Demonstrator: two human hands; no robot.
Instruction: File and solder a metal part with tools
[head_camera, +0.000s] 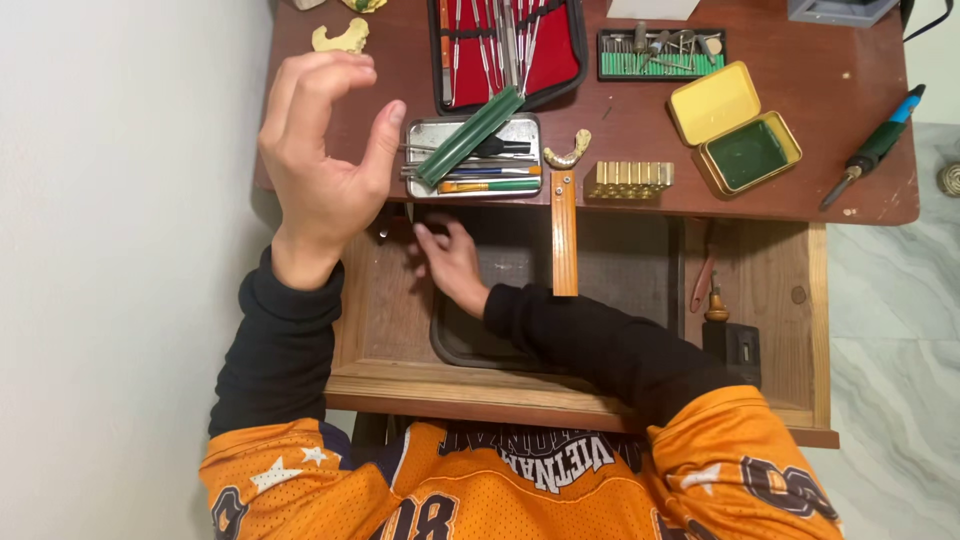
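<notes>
My left hand (320, 160) is raised above the desk's left edge, fingers curled and apart, holding nothing. My right hand (448, 262) reaches into the open wooden drawer (575, 392), fingers spread at the upper left corner of a dark tray (470, 350); it is blurred and nothing shows in it. Just beyond both hands stands a metal tin (520, 130) of hand tools with a long green tool (470, 135) lying across it. A wooden peg (564, 240) sticks out from the desk edge over the drawer.
On the brown desk (850, 90) are a red case of steel instruments (560, 50), a green block of burs (660, 62), an open yellow tin (735, 130), brass blocks (628, 176), two pale dental casts (568, 152) (340, 38) and a blue-green handled tool (880, 145). White wall at left.
</notes>
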